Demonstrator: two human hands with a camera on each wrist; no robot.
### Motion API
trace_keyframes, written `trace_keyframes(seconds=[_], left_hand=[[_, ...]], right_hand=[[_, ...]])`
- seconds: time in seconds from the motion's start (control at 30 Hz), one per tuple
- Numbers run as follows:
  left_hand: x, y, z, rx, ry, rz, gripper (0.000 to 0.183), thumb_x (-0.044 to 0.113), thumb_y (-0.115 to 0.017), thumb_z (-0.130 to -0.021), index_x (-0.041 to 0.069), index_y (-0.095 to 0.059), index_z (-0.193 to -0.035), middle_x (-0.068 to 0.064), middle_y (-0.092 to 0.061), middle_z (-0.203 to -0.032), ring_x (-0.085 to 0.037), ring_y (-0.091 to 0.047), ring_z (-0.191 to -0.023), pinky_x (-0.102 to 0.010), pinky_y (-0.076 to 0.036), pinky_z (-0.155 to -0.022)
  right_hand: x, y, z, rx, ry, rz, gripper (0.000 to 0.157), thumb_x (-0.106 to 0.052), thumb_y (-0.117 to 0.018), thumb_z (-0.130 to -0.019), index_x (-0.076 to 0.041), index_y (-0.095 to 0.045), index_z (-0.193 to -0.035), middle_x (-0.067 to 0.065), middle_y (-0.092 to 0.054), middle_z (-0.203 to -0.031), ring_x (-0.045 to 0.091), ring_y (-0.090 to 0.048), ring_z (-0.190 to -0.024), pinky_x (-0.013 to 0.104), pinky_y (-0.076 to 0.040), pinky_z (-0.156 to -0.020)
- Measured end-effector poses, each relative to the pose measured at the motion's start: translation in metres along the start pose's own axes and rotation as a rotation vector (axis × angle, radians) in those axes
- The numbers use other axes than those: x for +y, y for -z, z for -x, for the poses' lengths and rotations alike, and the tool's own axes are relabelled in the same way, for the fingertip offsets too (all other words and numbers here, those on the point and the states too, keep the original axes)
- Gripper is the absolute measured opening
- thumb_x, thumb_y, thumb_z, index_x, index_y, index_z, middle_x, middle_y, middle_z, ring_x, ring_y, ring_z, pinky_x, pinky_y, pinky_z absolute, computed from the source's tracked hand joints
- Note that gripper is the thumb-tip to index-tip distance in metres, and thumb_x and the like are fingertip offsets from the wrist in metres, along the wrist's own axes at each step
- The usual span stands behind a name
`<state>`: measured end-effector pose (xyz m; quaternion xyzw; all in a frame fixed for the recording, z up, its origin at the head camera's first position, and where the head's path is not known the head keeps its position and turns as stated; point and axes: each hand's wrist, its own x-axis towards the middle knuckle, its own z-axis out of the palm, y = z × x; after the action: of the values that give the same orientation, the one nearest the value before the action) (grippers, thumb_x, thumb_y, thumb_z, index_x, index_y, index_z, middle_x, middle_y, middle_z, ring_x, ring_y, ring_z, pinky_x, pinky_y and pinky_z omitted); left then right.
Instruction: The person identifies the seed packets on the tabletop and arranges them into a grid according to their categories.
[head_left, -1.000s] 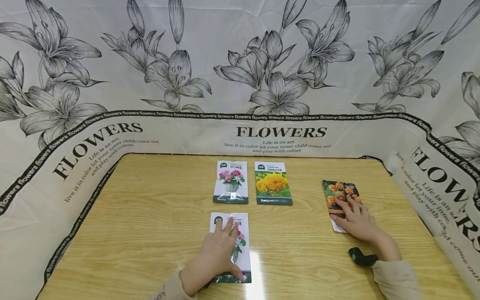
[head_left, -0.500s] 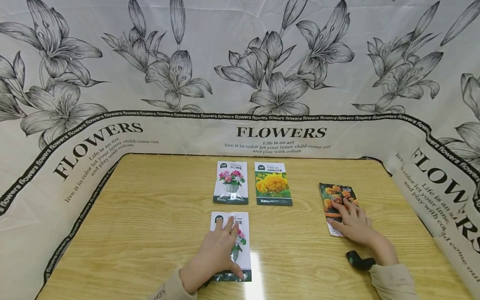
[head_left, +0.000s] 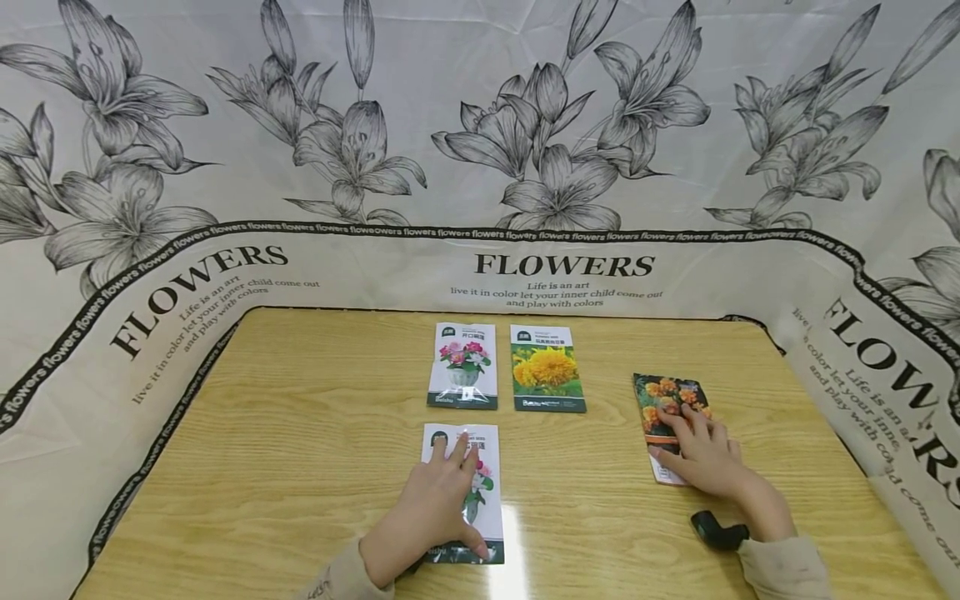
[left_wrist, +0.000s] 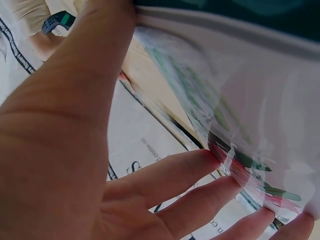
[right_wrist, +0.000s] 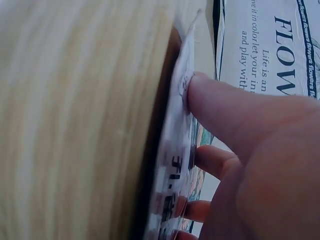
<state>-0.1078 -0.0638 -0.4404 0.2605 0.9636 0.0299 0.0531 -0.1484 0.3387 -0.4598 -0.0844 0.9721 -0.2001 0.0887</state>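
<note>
My left hand [head_left: 427, 500] rests with spread fingers on a white seed packet [head_left: 490, 500] with pink flowers, at the table's near middle. In the left wrist view, its fingertips touch the front of that packet [left_wrist: 285, 110]. To the right, my right hand [head_left: 708, 460] presses its fingertips and thumb on a dark seed packet [head_left: 651, 417] with orange flowers, which lies slightly tilted. The right wrist view shows the thumb on the face of this packet [right_wrist: 175, 135], which lies close to the table. My right hand partly covers the packet's right side.
Behind the left hand lie a second pink-flower packet [head_left: 462, 375] and a yellow-flower packet [head_left: 547, 375], side by side. The wooden table [head_left: 300, 417] is bordered by a flower-printed cloth [head_left: 397, 275]. A black device [head_left: 720, 531] sits at the right wrist.
My right hand has slid the orange-flower packet a little leftward and toward the near edge. The left hand and its packet have hardly moved.
</note>
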Motion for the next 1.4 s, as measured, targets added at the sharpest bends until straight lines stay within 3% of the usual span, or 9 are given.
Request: trace_keyframes(seconds=[0.27, 0.57, 0.73, 1.17, 1.4], left_hand=[[-0.001, -0.002, 0.0, -0.004, 0.002, -0.002, 0.128, 0.078, -0.081, -0.044, 0.004, -0.052, -0.144, -0.018, -0.044, -0.15, -0.038, -0.047, -0.126, -0.036, -0.057, -0.063], [-0.001, -0.002, -0.001, 0.001, -0.003, 0.002, 0.128, 0.078, -0.081, -0.044, 0.004, -0.052, -0.144, -0.018, -0.044, -0.151, -0.039, -0.046, -0.127, -0.037, -0.057, -0.063], [-0.001, -0.004, -0.001, -0.001, 0.0, 0.006, 0.128, 0.079, -0.08, -0.045, 0.004, -0.051, -0.145, -0.018, -0.043, -0.151, -0.039, -0.045, -0.128, -0.037, -0.057, -0.063], [-0.001, -0.004, 0.0, 0.005, 0.006, -0.01, 0.128, 0.081, -0.078, -0.044, 0.005, -0.052, -0.144, -0.018, -0.044, -0.151, -0.036, -0.047, -0.125, -0.034, -0.056, -0.062], [-0.001, -0.004, 0.0, 0.013, 0.007, -0.006, 0.129, 0.08, -0.079, -0.044, 0.004, -0.052, -0.144, -0.018, -0.044, -0.15, -0.037, -0.047, -0.125, -0.034, -0.056, -0.062]], right_hand=[[-0.009, -0.002, 0.003, -0.001, 0.015, -0.004, 0.069, -0.045, -0.06, -0.096, 0.001, -0.039, -0.143, 0.038, -0.015, -0.149, 0.067, -0.011, -0.125, 0.076, -0.015, -0.086], [-0.008, -0.008, 0.008, 0.004, 0.03, 0.042, 0.072, -0.056, -0.058, -0.094, -0.005, -0.043, -0.142, 0.036, -0.02, -0.147, 0.066, -0.016, -0.123, 0.074, -0.021, -0.083], [-0.02, -0.008, 0.014, 0.001, 0.03, 0.048, 0.068, -0.051, -0.061, -0.094, -0.004, -0.045, -0.141, 0.036, -0.022, -0.146, 0.067, -0.018, -0.122, 0.074, -0.022, -0.083], [-0.03, -0.025, 0.029, 0.014, 0.051, 0.08, 0.068, -0.056, -0.059, -0.094, -0.009, -0.047, -0.141, 0.037, -0.027, -0.146, 0.062, -0.024, -0.122, 0.074, -0.026, -0.083], [-0.03, -0.021, 0.03, 0.074, 0.09, 0.103, 0.064, -0.055, -0.065, -0.09, -0.012, -0.052, -0.137, 0.03, -0.037, -0.138, 0.058, -0.035, -0.113, 0.071, -0.034, -0.079]])
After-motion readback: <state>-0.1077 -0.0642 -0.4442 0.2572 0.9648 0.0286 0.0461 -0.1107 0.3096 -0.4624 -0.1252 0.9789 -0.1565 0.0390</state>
